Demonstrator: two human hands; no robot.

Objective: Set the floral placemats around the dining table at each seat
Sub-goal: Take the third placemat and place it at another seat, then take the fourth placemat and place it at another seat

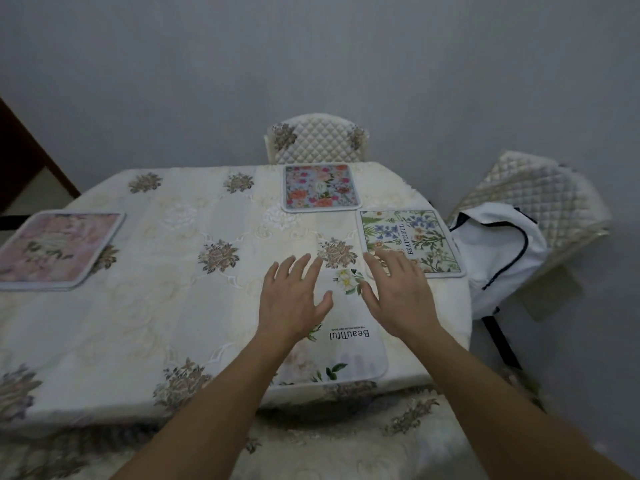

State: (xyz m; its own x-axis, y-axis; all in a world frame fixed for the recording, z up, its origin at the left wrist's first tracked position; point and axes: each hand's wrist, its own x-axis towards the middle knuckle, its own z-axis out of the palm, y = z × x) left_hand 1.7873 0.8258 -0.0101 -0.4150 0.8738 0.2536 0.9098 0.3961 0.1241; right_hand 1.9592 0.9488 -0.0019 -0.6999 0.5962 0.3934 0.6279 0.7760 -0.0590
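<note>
Placemat, white "Beautiful" print (353, 355), flat at the table's (156, 306) near edge under the left hand (294, 301) and right hand (398, 296), both spread open, gripping nothing; judged thin, light, pliable, liable to slide, best pinched at a free corner; botanical placemat (415, 237) beyond at right edge.

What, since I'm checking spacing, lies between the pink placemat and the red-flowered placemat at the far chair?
Nothing but patterned tablecloth between pink placemat and red-flowered placemat, per the head view.
</note>
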